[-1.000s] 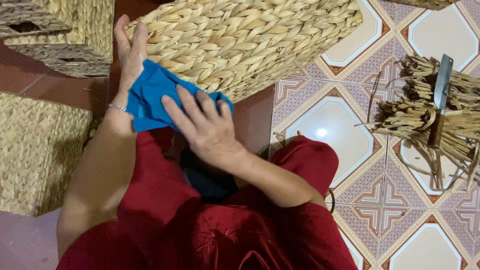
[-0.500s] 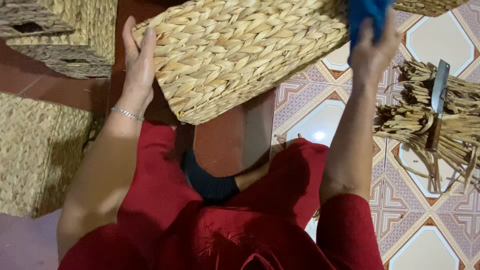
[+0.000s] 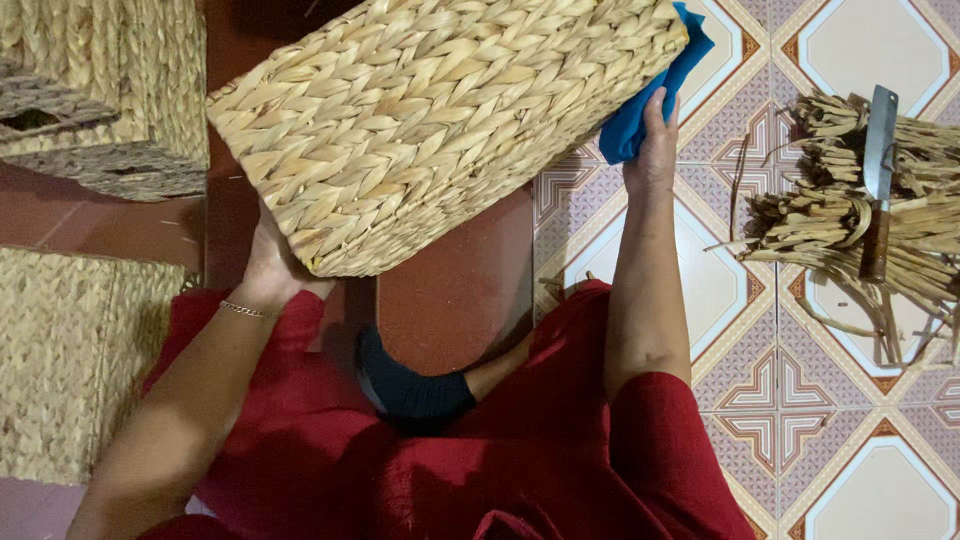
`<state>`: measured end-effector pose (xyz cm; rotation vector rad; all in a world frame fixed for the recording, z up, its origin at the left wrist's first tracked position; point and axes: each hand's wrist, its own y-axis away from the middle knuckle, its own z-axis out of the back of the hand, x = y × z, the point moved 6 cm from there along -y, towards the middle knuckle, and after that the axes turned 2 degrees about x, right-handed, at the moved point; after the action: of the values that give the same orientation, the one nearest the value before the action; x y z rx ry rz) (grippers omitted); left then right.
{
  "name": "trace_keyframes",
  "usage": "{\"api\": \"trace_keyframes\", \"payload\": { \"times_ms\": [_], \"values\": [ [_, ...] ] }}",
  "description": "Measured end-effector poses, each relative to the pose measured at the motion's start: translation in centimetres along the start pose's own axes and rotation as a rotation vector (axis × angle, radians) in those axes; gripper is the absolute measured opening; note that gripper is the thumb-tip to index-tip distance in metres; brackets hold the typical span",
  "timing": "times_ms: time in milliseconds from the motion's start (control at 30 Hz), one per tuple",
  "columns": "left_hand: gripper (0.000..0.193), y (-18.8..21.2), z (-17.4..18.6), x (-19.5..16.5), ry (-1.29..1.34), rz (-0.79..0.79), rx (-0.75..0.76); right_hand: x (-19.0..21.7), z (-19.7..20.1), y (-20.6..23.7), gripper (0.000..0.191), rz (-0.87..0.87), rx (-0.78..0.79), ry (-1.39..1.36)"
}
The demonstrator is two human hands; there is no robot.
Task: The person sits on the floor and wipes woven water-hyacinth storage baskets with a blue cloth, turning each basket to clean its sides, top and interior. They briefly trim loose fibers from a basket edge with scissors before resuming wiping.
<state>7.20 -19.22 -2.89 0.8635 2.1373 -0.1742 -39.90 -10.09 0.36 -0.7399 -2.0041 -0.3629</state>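
A large woven straw basket (image 3: 440, 120) is tilted above my lap. My left hand (image 3: 268, 268) props its near lower corner from underneath, fingers hidden behind the weave. My right hand (image 3: 652, 150) presses a blue cloth (image 3: 650, 95) against the basket's right side. I sit in red clothes, with a dark sock (image 3: 415, 390) showing below the basket.
More woven baskets (image 3: 95, 95) stand at the upper left and another (image 3: 60, 360) at the left edge. On the patterned tile floor at right lies a pile of dried straw strips (image 3: 850, 220) with a cleaver (image 3: 878, 180) resting on it.
My right hand carried the blue cloth from the basket's near side up to its right side. The basket has tipped lower, and my left hand shifted from its upper edge to its near corner.
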Motion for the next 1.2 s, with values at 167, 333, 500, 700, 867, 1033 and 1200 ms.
{"api": "trace_keyframes", "payload": {
  "times_ms": [167,333,500,700,867,1033,1200],
  "values": [
    [0.066,0.3,3.7,-1.2,-0.101,-0.053,-0.08,1.1,1.9,1.1,0.04,0.086,-0.009,0.118],
    [0.057,0.8,5.0,-1.9,-0.08,-0.155,-0.096,4.8,4.9,3.4,0.027,0.229,-0.083,0.245],
    [0.068,0.6,1.9,-1.5,-0.479,-0.189,-0.006,9.4,6.3,4.6,0.033,0.314,-0.067,0.535],
    [0.058,0.6,0.7,1.5,-0.497,0.01,-0.04,9.5,7.4,4.0,0.039,0.31,-0.058,0.736],
    [0.063,1.0,0.6,2.5,-0.56,-0.044,0.03,8.1,6.0,3.7,0.042,0.483,-0.049,1.048],
    [0.081,1.1,1.8,4.2,-0.367,0.099,-0.268,6.0,0.3,4.9,0.058,0.847,-0.089,1.605],
    [0.091,2.0,1.3,5.7,-0.376,0.177,-0.348,3.2,-4.3,3.5,0.059,0.795,0.013,1.874]
  ]
}}
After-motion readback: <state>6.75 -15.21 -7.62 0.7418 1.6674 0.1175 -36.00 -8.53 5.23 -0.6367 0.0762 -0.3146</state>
